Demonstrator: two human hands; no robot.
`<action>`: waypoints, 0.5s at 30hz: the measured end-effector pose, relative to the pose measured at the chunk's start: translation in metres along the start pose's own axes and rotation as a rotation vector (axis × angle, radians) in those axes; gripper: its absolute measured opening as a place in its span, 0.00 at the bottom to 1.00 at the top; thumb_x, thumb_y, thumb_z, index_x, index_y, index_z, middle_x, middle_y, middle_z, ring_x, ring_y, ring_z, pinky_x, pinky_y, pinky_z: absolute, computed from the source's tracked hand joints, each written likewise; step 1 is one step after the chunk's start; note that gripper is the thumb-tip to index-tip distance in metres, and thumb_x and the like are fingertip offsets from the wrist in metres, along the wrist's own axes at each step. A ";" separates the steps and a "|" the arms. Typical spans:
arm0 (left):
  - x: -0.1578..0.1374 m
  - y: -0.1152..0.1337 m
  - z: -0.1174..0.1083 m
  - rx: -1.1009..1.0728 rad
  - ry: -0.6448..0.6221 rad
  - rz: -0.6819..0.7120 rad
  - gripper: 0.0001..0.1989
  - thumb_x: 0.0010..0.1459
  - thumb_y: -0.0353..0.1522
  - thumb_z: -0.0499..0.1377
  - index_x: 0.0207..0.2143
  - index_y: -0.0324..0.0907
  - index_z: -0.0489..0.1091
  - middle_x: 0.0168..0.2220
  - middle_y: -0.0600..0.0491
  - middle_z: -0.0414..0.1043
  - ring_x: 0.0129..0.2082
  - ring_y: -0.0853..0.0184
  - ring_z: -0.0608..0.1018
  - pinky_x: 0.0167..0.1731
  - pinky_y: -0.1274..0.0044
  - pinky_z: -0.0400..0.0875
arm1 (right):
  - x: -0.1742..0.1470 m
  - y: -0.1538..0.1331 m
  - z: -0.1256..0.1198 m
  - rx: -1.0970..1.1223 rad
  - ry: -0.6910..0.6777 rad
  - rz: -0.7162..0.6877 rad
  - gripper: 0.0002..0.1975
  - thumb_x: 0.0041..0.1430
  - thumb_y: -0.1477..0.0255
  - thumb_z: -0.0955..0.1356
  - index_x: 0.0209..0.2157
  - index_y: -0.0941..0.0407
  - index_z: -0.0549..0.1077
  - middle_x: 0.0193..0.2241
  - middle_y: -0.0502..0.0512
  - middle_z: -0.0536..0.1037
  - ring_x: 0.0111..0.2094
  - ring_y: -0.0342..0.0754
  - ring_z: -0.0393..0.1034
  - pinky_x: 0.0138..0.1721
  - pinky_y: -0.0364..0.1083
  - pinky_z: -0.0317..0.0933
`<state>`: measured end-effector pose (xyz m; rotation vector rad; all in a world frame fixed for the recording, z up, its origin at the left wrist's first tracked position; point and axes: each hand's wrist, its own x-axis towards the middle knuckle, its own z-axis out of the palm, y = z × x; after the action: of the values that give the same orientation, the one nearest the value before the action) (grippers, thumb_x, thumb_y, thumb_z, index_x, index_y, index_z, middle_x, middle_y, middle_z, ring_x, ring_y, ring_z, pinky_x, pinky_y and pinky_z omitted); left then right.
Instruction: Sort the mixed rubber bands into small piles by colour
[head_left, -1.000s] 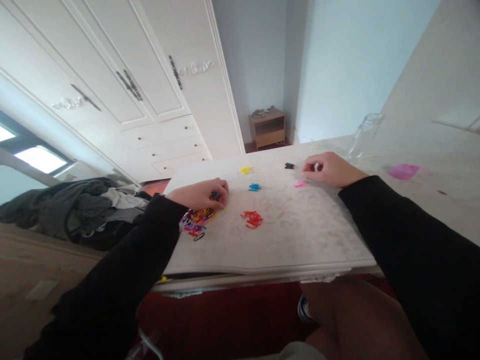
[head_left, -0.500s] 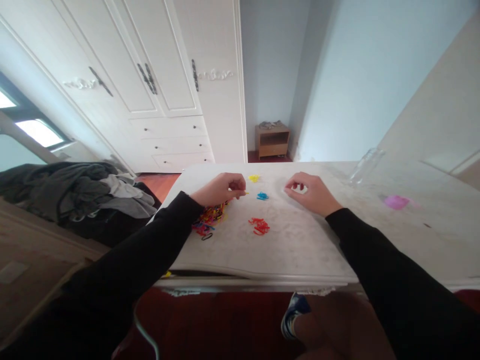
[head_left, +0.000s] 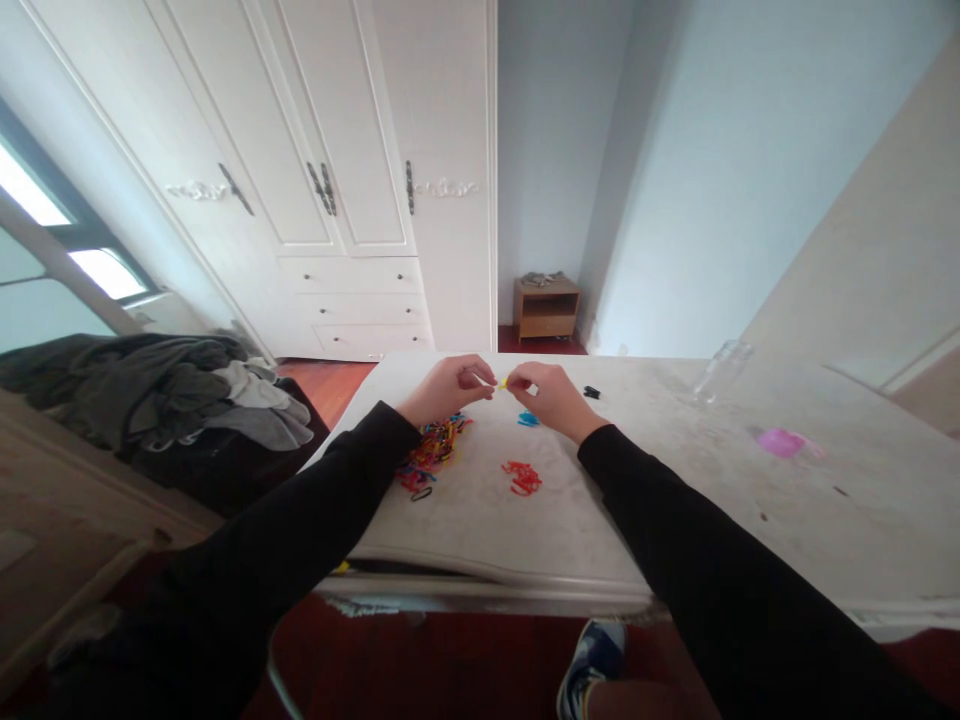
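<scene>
My left hand (head_left: 456,388) is above the table, thumb and forefinger pinched at the left end of a small yellow rubber band (head_left: 502,384). From the other side, my right hand (head_left: 551,396) pinches the same band, so the fingertips of both hands nearly meet. A mixed heap of colourful rubber bands (head_left: 439,448) lies below my left wrist, partly covered by it. Below my right hand is a small group of blue bands (head_left: 528,419). Nearer to me lie red bands (head_left: 523,478). Black bands (head_left: 592,392) rest to the right of my right hand. The yellow group is hidden behind my fingers.
The white table (head_left: 480,540) carries a clear glass (head_left: 721,372) lying tilted at the back right and a pink item (head_left: 781,442) nearer. Dark clothes (head_left: 150,400) are heaped on the left. A white wardrobe (head_left: 360,180) and a small wooden cabinet (head_left: 547,310) stand behind.
My right hand has moved left to meet my left hand at the yellow band, uncovering the black bands. The view has tilted up slightly, so things sit lower.
</scene>
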<state>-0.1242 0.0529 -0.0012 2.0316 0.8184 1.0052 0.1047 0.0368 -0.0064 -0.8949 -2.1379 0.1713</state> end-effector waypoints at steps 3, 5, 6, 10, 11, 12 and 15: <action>0.003 -0.010 -0.012 0.075 0.084 -0.012 0.06 0.56 0.31 0.65 0.36 0.38 0.74 0.27 0.51 0.79 0.30 0.67 0.83 0.31 0.78 0.74 | 0.010 0.024 0.004 0.030 0.074 0.206 0.04 0.56 0.79 0.70 0.28 0.58 0.77 0.26 0.51 0.79 0.30 0.45 0.71 0.35 0.44 0.61; 0.005 -0.016 -0.018 0.118 0.119 -0.005 0.05 0.56 0.32 0.64 0.34 0.39 0.73 0.26 0.53 0.77 0.29 0.67 0.82 0.30 0.78 0.73 | 0.016 0.038 0.010 0.037 0.069 0.272 0.03 0.54 0.79 0.71 0.28 0.58 0.77 0.25 0.52 0.79 0.29 0.45 0.71 0.34 0.43 0.61; 0.005 -0.018 -0.020 0.148 0.128 -0.006 0.05 0.56 0.32 0.64 0.33 0.39 0.73 0.25 0.53 0.76 0.28 0.67 0.81 0.30 0.78 0.73 | 0.018 0.043 0.014 0.030 0.059 0.279 0.03 0.54 0.78 0.71 0.28 0.59 0.77 0.25 0.52 0.80 0.29 0.46 0.72 0.35 0.44 0.61; 0.005 -0.017 -0.023 0.304 0.099 -0.018 0.04 0.55 0.31 0.63 0.33 0.39 0.74 0.26 0.53 0.76 0.27 0.68 0.78 0.30 0.78 0.71 | 0.018 0.053 0.020 -0.024 0.029 0.256 0.03 0.55 0.78 0.71 0.32 0.59 0.79 0.28 0.55 0.82 0.31 0.47 0.73 0.37 0.44 0.61; 0.005 -0.016 -0.024 0.342 0.075 -0.016 0.04 0.55 0.31 0.62 0.33 0.38 0.75 0.27 0.53 0.76 0.28 0.69 0.78 0.31 0.78 0.71 | 0.016 0.054 0.019 -0.036 0.036 0.253 0.04 0.55 0.78 0.70 0.33 0.59 0.80 0.29 0.55 0.82 0.32 0.47 0.74 0.37 0.45 0.61; 0.004 -0.014 -0.025 0.376 0.045 -0.012 0.05 0.55 0.31 0.62 0.33 0.38 0.75 0.27 0.52 0.77 0.28 0.69 0.77 0.31 0.78 0.71 | 0.013 0.054 0.017 -0.042 0.049 0.255 0.05 0.56 0.78 0.70 0.33 0.58 0.80 0.29 0.56 0.82 0.32 0.48 0.74 0.38 0.45 0.61; 0.002 -0.012 -0.030 0.455 -0.034 -0.016 0.07 0.56 0.33 0.62 0.32 0.38 0.76 0.27 0.52 0.77 0.28 0.69 0.76 0.31 0.78 0.69 | 0.003 0.053 0.006 -0.006 0.099 0.281 0.06 0.56 0.79 0.69 0.32 0.58 0.79 0.29 0.55 0.82 0.32 0.48 0.74 0.38 0.45 0.62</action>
<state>-0.1510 0.0707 0.0035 2.4075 1.1219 0.8248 0.1278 0.0794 -0.0296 -1.1817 -1.9156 0.2562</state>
